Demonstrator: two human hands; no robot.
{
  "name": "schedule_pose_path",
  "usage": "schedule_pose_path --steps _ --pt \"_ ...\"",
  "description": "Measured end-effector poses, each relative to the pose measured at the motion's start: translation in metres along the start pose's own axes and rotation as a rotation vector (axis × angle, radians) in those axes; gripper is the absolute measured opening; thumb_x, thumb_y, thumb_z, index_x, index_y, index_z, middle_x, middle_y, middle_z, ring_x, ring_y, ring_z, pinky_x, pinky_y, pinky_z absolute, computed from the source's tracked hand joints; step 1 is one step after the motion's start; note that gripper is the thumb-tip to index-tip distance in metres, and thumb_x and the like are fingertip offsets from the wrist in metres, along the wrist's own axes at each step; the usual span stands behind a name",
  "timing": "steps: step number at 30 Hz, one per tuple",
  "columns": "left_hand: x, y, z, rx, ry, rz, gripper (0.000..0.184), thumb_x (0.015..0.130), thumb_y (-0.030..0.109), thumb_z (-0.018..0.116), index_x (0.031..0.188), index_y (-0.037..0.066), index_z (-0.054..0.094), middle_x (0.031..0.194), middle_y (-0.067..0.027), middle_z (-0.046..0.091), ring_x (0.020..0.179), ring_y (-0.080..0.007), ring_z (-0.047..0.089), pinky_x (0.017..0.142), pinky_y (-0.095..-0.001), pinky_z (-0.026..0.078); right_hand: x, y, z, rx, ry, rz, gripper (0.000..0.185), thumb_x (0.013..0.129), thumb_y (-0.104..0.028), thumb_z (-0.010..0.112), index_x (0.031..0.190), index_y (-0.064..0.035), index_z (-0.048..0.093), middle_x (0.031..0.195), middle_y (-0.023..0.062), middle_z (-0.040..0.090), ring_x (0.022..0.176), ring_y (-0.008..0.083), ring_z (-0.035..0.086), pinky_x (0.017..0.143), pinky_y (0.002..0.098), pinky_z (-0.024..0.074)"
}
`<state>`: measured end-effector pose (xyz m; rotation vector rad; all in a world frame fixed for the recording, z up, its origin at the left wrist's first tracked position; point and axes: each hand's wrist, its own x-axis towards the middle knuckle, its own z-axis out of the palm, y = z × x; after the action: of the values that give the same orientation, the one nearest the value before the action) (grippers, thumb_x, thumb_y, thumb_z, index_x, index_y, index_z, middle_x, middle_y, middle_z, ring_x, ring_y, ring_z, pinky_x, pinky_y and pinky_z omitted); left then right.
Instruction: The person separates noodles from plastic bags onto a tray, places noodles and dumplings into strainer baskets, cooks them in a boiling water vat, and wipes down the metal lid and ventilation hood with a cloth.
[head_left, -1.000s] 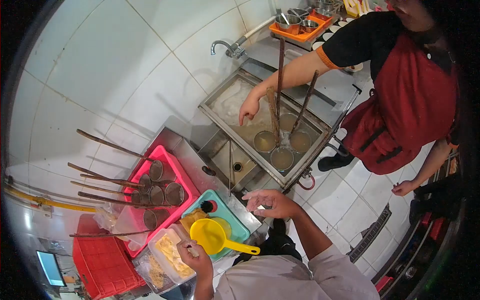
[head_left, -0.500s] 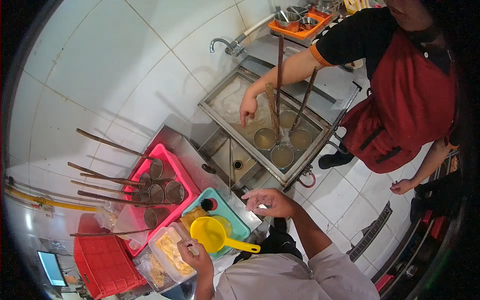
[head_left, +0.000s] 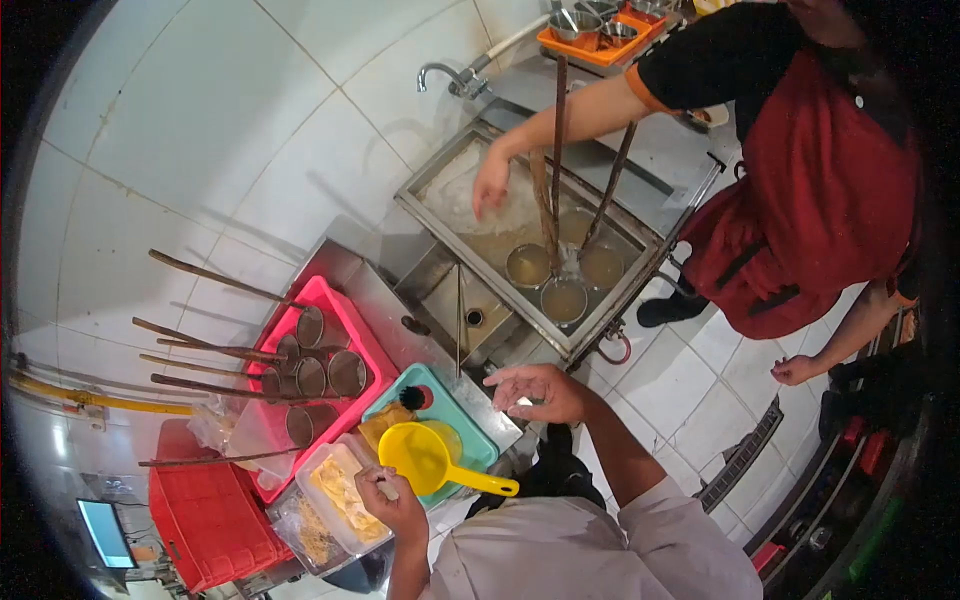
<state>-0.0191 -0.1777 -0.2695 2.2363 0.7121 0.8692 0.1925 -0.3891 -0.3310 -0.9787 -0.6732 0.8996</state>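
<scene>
My left hand (head_left: 392, 497) has its fingers curled round a small pale piece, beside the yellow ladle (head_left: 416, 457) and over the edge of a clear tub (head_left: 343, 490) of yellowish food. The ladle lies on a teal tray (head_left: 484, 452). My right hand (head_left: 540, 393) hovers near the steel counter's corner, fingers bent, with a small white piece at the palm. Beyond it, a steel vat (head_left: 455, 200) of cloudy liquid holds several round strainers (head_left: 564, 300) with long wooden handles.
A co-worker in a red apron (head_left: 830, 200) stands at the right, one hand (head_left: 491, 182) over the vat. A pink bin (head_left: 345, 320) of long-handled strainers stands left, near a red crate (head_left: 210, 520). The faucet (head_left: 455, 80) is on the wall; an orange tray (head_left: 600, 50) sits behind.
The co-worker's hand over the vat has shifted slightly up and left, its finger less extended. My two hands have hardly moved.
</scene>
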Motion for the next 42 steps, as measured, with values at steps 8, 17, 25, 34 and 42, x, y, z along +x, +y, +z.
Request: schedule_pose_path --steps 8,17,25,34,42 --pt "-0.001 -0.005 0.001 -0.004 0.008 -0.014 0.020 0.088 0.000 0.059 0.085 0.005 0.039 0.085 -0.0077 0.044 0.082 -0.0185 0.046 0.079 -0.0326 0.038 -0.002 -0.002 0.000 -0.006 0.013 -0.031 0.051 0.084 0.005 0.063 0.133 -0.0022 0.050 0.103 0.0084 0.064 0.097 0.0141 0.060 0.090 0.0294 0.0467" --pt "-0.002 -0.006 0.000 -0.041 -0.015 -0.052 0.008 0.096 0.008 0.046 0.092 0.001 0.047 0.087 -0.0083 0.048 0.084 -0.0196 0.048 0.081 -0.0320 0.040 -0.001 0.003 0.003 0.030 0.004 -0.025 0.050 0.085 0.003 0.064 0.133 -0.0029 0.050 0.102 0.0076 0.064 0.096 0.0142 0.060 0.089 0.0299 0.0471" --pt "-0.003 -0.001 -0.001 -0.062 -0.012 -0.018 0.006 0.094 0.005 0.044 0.090 0.002 0.046 0.087 -0.0093 0.047 0.084 -0.0202 0.049 0.082 -0.0327 0.040 -0.002 0.007 0.003 -0.027 0.015 -0.033 0.050 0.084 0.002 0.066 0.130 0.0000 0.050 0.101 0.0075 0.064 0.096 0.0130 0.061 0.090 0.0280 0.0495" --pt "-0.005 -0.002 -0.001 -0.049 0.031 -0.025 0.014 0.091 0.002 0.051 0.084 0.004 0.040 0.086 -0.0091 0.046 0.083 -0.0203 0.047 0.081 -0.0330 0.039 0.004 0.006 0.010 -0.003 0.002 -0.006 0.049 0.083 0.006 0.065 0.129 -0.0001 0.052 0.102 0.0065 0.064 0.098 0.0142 0.061 0.091 0.0298 0.0480" --pt "-0.005 -0.003 -0.004 -0.061 0.061 -0.001 0.017 0.090 -0.003 0.053 0.086 0.006 0.038 0.084 -0.0074 0.044 0.080 -0.0179 0.044 0.081 -0.0314 0.038 0.011 0.013 0.006 0.090 0.006 -0.007 0.052 0.083 0.005 0.065 0.132 0.0001 0.049 0.102 0.0092 0.064 0.098 0.0163 0.062 0.089 0.0305 0.0489"
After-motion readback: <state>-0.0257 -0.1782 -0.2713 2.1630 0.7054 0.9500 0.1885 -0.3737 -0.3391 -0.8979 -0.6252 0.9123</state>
